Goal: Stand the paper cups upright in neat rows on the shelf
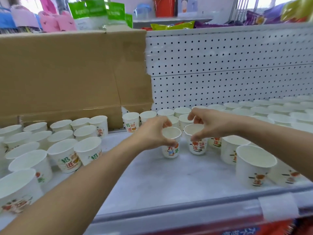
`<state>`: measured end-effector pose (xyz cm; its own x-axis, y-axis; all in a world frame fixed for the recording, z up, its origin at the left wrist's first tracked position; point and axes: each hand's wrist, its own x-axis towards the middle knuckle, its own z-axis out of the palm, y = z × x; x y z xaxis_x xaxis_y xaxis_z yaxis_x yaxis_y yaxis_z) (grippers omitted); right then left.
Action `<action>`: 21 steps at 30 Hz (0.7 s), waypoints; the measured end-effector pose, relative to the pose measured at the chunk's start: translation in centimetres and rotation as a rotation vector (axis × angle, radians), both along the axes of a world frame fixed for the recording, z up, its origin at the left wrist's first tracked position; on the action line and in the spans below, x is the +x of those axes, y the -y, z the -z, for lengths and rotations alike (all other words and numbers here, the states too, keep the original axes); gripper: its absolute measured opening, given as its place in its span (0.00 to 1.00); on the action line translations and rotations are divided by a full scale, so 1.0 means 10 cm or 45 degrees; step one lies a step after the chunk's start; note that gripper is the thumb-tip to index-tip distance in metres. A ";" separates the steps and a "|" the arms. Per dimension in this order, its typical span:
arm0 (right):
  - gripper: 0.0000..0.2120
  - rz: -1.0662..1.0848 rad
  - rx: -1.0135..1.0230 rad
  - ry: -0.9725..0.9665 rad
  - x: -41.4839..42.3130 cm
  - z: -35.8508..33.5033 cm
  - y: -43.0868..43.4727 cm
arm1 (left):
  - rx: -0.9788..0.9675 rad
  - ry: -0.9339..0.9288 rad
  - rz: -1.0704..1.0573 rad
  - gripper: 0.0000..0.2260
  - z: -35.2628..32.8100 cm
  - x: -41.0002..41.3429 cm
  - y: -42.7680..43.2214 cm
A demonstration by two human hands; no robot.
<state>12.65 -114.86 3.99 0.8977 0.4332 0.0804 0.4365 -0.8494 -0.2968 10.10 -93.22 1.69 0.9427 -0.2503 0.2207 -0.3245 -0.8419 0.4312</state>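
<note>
L hand [152, 135] grip pinches left cup [170, 150] rim, R hand [210, 123] likewise right cup [197, 147] — both upright

A back cup [131, 123] reads "招财进", as does a front-left cup [68, 161]. A middle cup [197, 146] shows "好运连". The print on the green packets [94, 9] is too blurred to read.

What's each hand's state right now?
Left hand: grips one paper cup by its rim, cup upright.
Right hand: grips the neighbouring cup by its rim.
</note>
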 end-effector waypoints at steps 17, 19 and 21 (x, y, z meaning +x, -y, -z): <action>0.29 -0.019 -0.228 0.211 0.17 0.09 0.19 | -0.291 -0.099 -0.066 0.29 0.12 0.07 0.09; 0.29 -0.021 -0.235 0.227 0.19 0.11 0.21 | -0.296 -0.104 -0.074 0.29 0.11 0.08 0.10; 0.28 -0.035 -0.227 0.254 0.18 0.12 0.22 | -0.293 -0.103 -0.075 0.29 0.11 0.09 0.11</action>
<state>14.43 -117.06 2.77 0.8597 0.4801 0.1746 0.4947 -0.8677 -0.0496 10.96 -94.32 0.64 0.9711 -0.1462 0.1885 -0.2342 -0.7349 0.6365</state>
